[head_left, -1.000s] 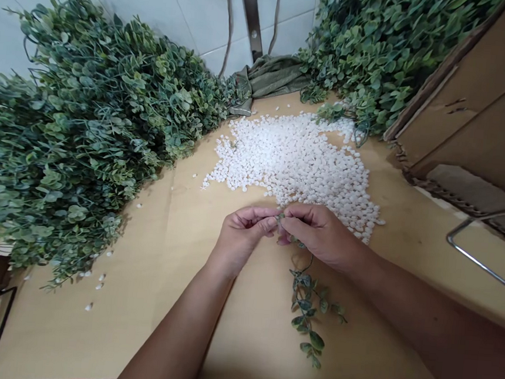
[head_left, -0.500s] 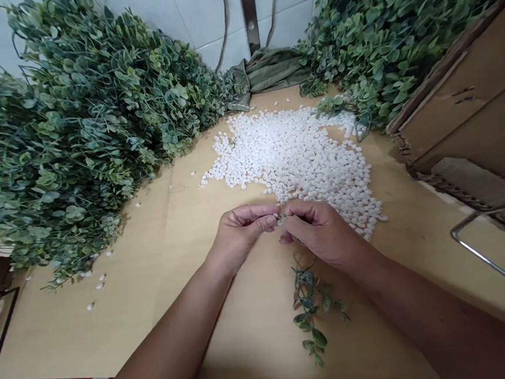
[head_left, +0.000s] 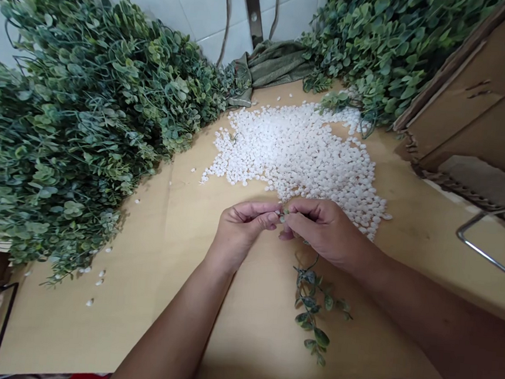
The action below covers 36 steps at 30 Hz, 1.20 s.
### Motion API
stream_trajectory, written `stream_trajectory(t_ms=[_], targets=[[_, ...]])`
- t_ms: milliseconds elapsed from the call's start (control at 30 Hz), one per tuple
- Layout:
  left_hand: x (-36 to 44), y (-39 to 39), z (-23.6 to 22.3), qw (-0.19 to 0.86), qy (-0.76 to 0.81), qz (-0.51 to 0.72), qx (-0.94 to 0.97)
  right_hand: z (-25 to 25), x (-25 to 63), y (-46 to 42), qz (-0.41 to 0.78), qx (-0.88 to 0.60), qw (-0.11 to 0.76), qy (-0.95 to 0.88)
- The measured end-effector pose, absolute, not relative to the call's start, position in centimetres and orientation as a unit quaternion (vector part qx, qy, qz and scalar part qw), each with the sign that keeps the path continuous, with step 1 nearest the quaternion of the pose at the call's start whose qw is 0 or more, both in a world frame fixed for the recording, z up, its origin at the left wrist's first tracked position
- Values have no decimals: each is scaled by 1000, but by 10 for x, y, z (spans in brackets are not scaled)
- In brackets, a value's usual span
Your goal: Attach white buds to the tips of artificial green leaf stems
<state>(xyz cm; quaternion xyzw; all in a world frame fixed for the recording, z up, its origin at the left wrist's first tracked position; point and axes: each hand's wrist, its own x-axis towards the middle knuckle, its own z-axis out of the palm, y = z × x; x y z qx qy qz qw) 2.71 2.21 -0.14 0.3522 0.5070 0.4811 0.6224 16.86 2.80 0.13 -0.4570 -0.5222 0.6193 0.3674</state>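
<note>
My left hand (head_left: 240, 231) and my right hand (head_left: 323, 229) meet fingertip to fingertip over the wooden table (head_left: 240, 330). Between them they pinch the top end of a green artificial leafy sprig (head_left: 315, 313), whose stem hangs from under my right hand and trails toward me on the table. A tiny piece shows at the fingertips of my left hand; I cannot tell what it is. Just beyond my hands lies a wide pile of small white beads (head_left: 302, 155).
A big heap of artificial green foliage (head_left: 73, 121) fills the left side. A second heap of foliage (head_left: 380, 41) sits at the back right beside a cardboard box (head_left: 485, 104). A green cloth (head_left: 272, 67) lies at the back. A few stray white beads (head_left: 96, 282) lie at front left.
Both hands stay pressed together at the sprig's top with only slight shifts. The view has drifted a little; the sprig lies almost where it was.
</note>
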Motion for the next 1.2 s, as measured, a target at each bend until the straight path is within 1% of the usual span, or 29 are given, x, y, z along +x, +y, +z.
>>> stream_trajectory(t_ms=[667,1067,1200], targets=[[27,24,-1,640,492,475,349,-1,169,28,620,-446,381,-521],[27,22,-1,630,510,460,364,-3,170,28,623,-441,370,-529],[28,23,-2,628,515,451,370,-5,170,28,582,-452,358,-573]])
